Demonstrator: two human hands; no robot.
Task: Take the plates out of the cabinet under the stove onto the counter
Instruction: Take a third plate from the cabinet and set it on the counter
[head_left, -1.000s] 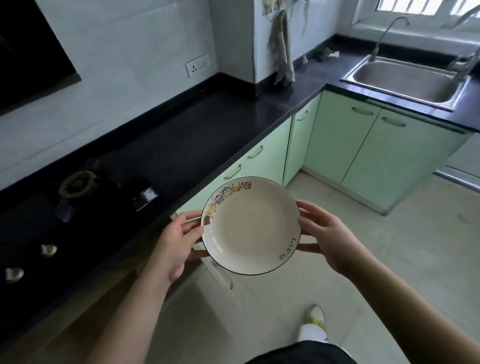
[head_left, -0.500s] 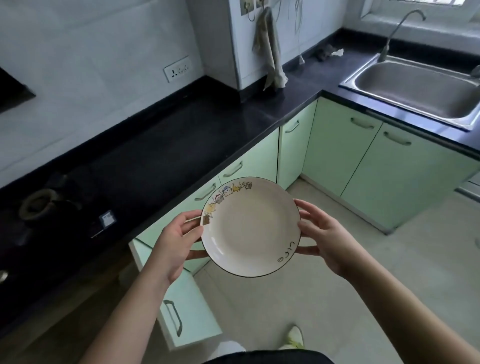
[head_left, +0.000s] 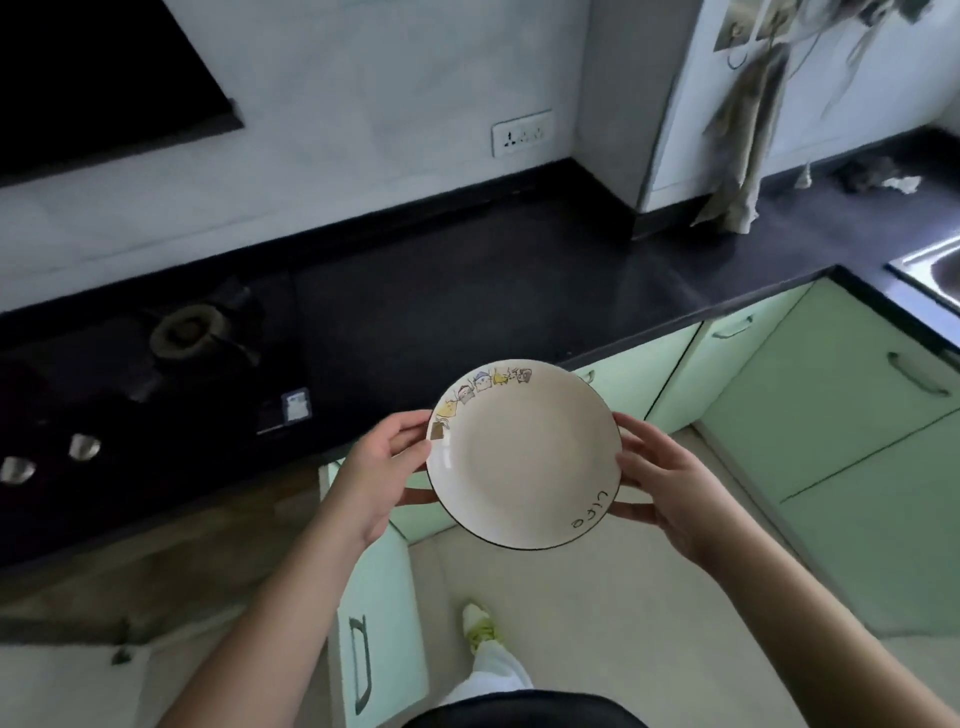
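Plate (head_left: 524, 454) in both our hands now, left hand (head_left: 379, 480) and right hand (head_left: 670, 493) each clasping a side of its rim. We are turning to face the counter (head_left: 467, 291), which half a second ago lay off to our left. The plate is hanging over the counter's front edge, beside the stove (head_left: 130, 374), cabinet door (head_left: 374, 623) open below. Setting down looks next.

Dim daylight falls from the right, leaving the stove (head_left: 171, 374) side murky. Wide-angle edges bend; the hanging cloth (head_left: 737, 140) smears.
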